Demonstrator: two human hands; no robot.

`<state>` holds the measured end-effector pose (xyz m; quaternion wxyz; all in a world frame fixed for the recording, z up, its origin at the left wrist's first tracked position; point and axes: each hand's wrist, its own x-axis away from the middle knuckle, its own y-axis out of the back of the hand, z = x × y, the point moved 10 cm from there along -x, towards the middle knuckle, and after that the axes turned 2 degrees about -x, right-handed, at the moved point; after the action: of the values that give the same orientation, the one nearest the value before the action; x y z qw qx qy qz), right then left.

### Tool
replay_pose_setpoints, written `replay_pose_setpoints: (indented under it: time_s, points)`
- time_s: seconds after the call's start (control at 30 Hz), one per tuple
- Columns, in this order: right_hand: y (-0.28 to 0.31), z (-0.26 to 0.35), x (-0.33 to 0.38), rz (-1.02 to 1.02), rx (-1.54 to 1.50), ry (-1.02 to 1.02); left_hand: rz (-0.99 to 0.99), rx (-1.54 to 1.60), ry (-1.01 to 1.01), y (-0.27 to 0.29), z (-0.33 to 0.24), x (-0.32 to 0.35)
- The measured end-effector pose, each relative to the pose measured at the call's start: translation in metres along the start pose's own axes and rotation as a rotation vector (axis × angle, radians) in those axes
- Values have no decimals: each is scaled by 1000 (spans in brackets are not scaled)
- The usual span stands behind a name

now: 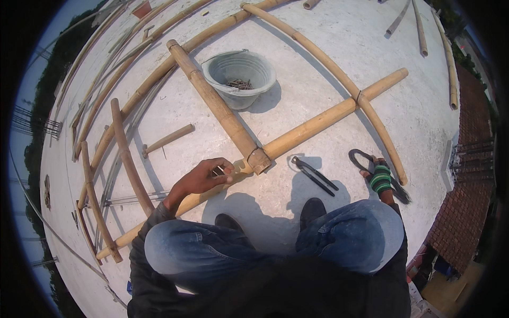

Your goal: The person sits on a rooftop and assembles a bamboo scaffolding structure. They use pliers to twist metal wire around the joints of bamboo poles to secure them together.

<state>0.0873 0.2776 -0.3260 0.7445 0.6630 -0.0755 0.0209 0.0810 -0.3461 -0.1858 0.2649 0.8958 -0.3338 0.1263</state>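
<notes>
Where the short bamboo pole (217,103) crosses the long bamboo pole (297,132), wire already wraps the joint (258,158); the other crossing (360,99) looks tied too. The left hand (204,177) pinches something thin beside that joint. Pincers (314,175) lie untouched on the concrete (318,74). The gloved right hand (379,177), stretched out sideways, closes around a dark curved tool (360,157).

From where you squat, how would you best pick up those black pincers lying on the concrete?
Probably by the two long handles of the pincers, coming from above on the right. They lie flat, handles pointing toward the gloved right hand, jaws toward the bamboo joint.
</notes>
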Motion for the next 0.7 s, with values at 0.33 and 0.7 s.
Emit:
replay_pose_setpoints:
  time_s: [0.33,0.7]
  points:
    - [217,177,-21,-536,-467,527,94,-698,-110,100,-207,-77]
    - [405,366,-13,-643,-147,827,-552,1161,-703,112,-197,-78]
